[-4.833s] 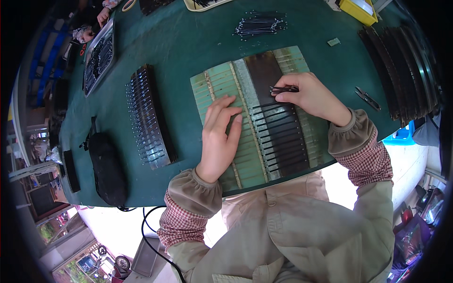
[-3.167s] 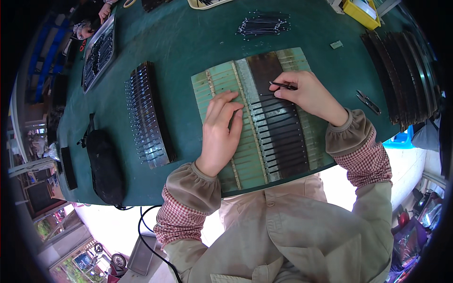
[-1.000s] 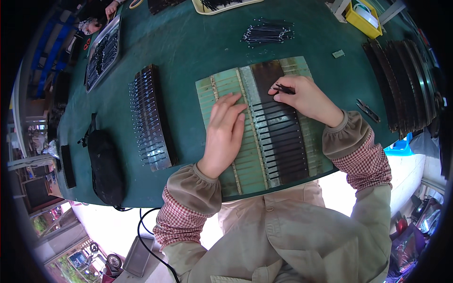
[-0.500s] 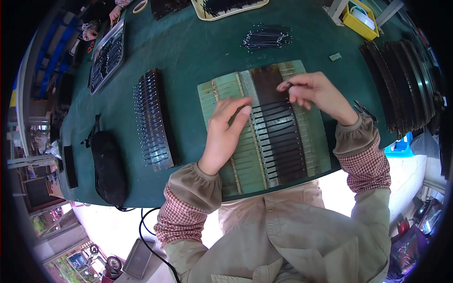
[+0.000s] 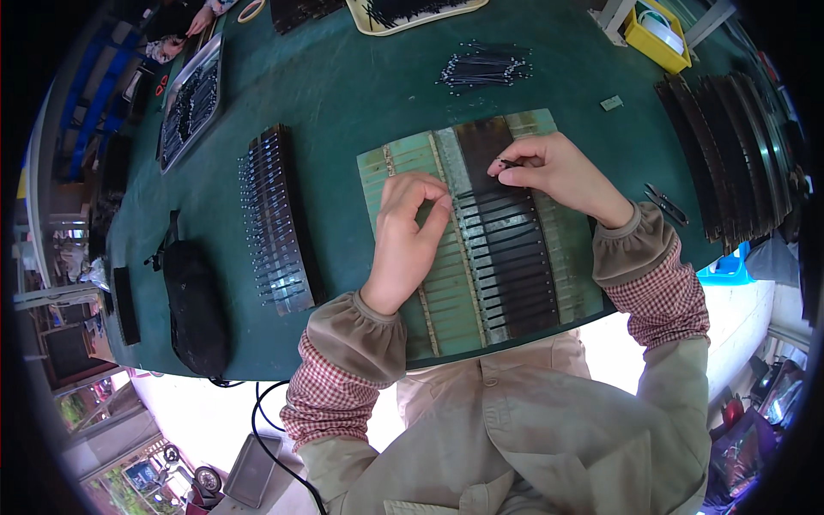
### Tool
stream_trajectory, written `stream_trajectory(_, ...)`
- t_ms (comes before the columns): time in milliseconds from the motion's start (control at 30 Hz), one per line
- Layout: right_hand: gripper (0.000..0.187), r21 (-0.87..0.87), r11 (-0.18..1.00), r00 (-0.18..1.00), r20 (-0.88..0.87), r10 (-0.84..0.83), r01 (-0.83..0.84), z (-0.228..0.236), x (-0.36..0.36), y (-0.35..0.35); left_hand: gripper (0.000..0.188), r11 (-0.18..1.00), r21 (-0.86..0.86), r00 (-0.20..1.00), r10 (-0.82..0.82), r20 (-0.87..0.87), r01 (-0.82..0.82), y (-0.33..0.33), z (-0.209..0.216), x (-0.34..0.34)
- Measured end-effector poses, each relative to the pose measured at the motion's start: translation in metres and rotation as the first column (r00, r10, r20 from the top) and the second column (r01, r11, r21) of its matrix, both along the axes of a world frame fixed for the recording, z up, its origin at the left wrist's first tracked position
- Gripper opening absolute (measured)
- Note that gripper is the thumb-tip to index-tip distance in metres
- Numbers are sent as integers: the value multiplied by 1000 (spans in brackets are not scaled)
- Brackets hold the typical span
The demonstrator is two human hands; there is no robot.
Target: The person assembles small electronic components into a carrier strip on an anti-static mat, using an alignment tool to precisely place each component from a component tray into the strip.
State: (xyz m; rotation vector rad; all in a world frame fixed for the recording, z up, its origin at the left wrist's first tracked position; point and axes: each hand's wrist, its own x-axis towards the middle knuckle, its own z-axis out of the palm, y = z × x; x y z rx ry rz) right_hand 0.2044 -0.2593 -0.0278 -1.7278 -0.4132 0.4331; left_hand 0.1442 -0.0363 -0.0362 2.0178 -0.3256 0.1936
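In front of me lies a green grooved board (image 5: 578, 266) with a dark strip (image 5: 525, 305) down it. Thin black wires (image 5: 506, 251) lie across this strip in a row, one below another. My right hand (image 5: 549, 176) is closed in a pinch over the strip's upper part, with dark wire ends showing between thumb and fingers. At the strip's left edge, my left hand (image 5: 408, 232) has thumb and index fingertip brought together by the topmost wires. Whatever its fingertips hold is too small to make out.
A loose pile of black wires (image 5: 487, 69) lies beyond the board. Left stands a strip loaded with pins (image 5: 279, 219), beside a black pouch (image 5: 196, 300). Metal tray (image 5: 216, 86), pliers (image 5: 667, 204), stacked dark strips (image 5: 725, 159) and yellow bin (image 5: 657, 43) surround it. Another person's hand (image 5: 200, 21) is far left.
My right hand has moved left and slightly down over the dark strip, its fingers now drawn together. My left hand's index finger has bent in towards the thumb.
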Motion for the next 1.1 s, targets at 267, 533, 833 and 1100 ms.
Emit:
stream_trajectory(267,17,-177,984,996,93,-12,29,-8,8,0,9,977,202,988,33,154,-64,1,-6,-2)
stream_trajectory(533,15,-259,962,953,303,-9,91,-9,1,9,26,961,275,980,-51,191,-4,-1,-8,-3)
stream_trajectory(833,17,-406,884,865,502,5,230,-6,3,-7,34,856,516,953,-163,255,8,2,-10,-6)
stream_trajectory(1100,21,-91,990,984,-155,92,-107,37,1,6,20,967,-247,966,-119,-231,60,-13,-7,3)
